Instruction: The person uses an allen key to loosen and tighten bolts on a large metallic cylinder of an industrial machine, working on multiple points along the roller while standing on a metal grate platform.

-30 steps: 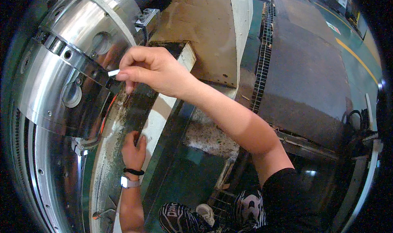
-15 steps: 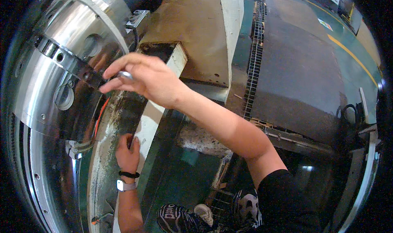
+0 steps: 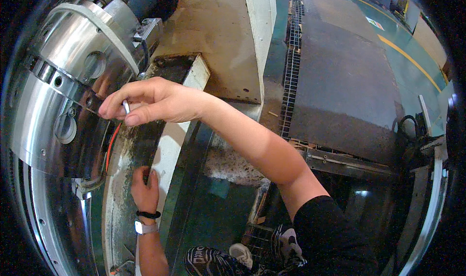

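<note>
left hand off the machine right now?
No. The left hand rests on the grimy metal ledge below the polished steel cylinder, while the right hand pinches a small metal pin.

Bright glare on steel, warped dark rim
</note>
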Tool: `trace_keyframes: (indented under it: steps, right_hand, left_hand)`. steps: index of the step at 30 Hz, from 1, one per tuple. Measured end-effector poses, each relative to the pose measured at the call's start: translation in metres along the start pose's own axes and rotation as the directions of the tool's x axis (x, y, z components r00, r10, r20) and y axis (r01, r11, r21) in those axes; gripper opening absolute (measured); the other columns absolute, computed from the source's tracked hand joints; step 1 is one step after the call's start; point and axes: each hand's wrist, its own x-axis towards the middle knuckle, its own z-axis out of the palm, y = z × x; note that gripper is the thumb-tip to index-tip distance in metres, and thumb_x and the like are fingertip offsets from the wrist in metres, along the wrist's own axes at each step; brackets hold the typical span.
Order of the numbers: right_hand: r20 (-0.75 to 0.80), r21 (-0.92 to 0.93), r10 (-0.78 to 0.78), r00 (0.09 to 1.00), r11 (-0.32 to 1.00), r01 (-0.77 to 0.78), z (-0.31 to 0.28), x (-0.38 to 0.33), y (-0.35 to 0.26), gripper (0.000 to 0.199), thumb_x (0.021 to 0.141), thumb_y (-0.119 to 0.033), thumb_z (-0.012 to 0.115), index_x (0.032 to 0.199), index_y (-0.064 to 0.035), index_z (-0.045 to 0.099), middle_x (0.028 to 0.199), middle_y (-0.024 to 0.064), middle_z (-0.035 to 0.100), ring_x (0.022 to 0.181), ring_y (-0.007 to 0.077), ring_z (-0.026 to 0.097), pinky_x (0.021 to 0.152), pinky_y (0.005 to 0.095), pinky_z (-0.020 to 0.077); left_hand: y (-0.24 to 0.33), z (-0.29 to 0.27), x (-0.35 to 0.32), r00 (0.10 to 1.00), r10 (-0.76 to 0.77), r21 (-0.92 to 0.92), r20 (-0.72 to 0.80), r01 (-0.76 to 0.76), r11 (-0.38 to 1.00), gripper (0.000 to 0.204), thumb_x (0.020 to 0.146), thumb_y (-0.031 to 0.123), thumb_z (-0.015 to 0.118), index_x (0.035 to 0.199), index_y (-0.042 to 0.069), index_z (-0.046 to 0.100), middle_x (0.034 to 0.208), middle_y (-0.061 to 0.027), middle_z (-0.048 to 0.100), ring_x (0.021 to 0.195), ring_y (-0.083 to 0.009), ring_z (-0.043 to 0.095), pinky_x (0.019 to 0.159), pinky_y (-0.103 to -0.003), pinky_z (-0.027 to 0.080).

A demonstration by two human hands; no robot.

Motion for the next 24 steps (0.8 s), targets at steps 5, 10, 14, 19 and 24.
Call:
trace_keyframes:
  steps: [5,10,14,19,24]
  right_hand:
    - [-0.442,-0.224,0.143,0.886,0.938,-0.264,0.005,0.008,0.001,0.037,0.089,-0.029,0.056,0.062,-0.0033,0.053,0.056,0.0011,0.055,0.048,0.0069,0.051,0.047,0.0213,0.0407]
    - [-0.435,-0.196,0.190,0.880,0.934,-0.298,0.007,0.005,0.004,0.051,0.093,-0.041,0.042,0.059,-0.0039,0.050,0.056,0.0030,0.054,0.044,0.0086,0.050,0.042,0.0225,0.0375]
    - [-0.453,0.062,0.280,0.847,0.957,-0.283,0.004,0.001,0.008,0.053,0.095,-0.039,0.028,0.065,-0.0014,0.048,0.060,0.0104,0.055,0.048,0.0183,0.057,0.045,0.0268,0.0443]
    - [-0.295,0.523,0.243,0.924,0.850,-0.057,0.007,-0.003,0.013,0.033,0.092,-0.029,0.038,0.085,0.0013,0.049,0.086,0.0174,0.056,0.068,0.0300,0.062,0.062,0.0381,0.0501]
    - [-0.146,0.532,0.110,0.983,0.846,-0.015,0.014,-0.010,0.019,0.038,0.092,-0.030,0.045,0.107,0.0041,0.048,0.099,0.0151,0.054,0.093,0.0256,0.057,0.081,0.0346,0.0445]
  left_hand:
    - [0.000,0.000,-0.001,1.000,0.003,-0.010,-0.015,-0.003,1.000,0.023,0.082,0.016,0.061,0.098,0.001,0.056,0.091,-0.0166,0.062,0.085,-0.0313,0.060,0.074,-0.038,0.047]
    - [-0.002,0.001,-0.002,0.999,0.021,-0.058,-0.041,-0.024,0.998,0.023,0.082,0.016,0.061,0.098,0.001,0.056,0.091,-0.0162,0.062,0.083,-0.0306,0.060,0.073,-0.037,0.047]
    - [-0.002,0.002,-0.001,0.999,0.024,-0.064,-0.043,-0.027,0.998,0.021,0.082,0.016,0.060,0.097,0.002,0.056,0.089,-0.0154,0.062,0.082,-0.0300,0.060,0.072,-0.037,0.047]
    - [-0.010,0.004,-0.001,0.998,0.033,-0.050,-0.049,-0.035,0.998,0.020,0.082,0.015,0.060,0.096,0.002,0.056,0.088,-0.0148,0.062,0.080,-0.0297,0.060,0.071,-0.037,0.047]
    - [-0.005,0.003,0.000,0.999,0.036,-0.058,-0.036,-0.038,0.998,0.019,0.081,0.015,0.059,0.095,0.002,0.056,0.087,-0.0146,0.061,0.080,-0.0304,0.059,0.070,-0.037,0.047]
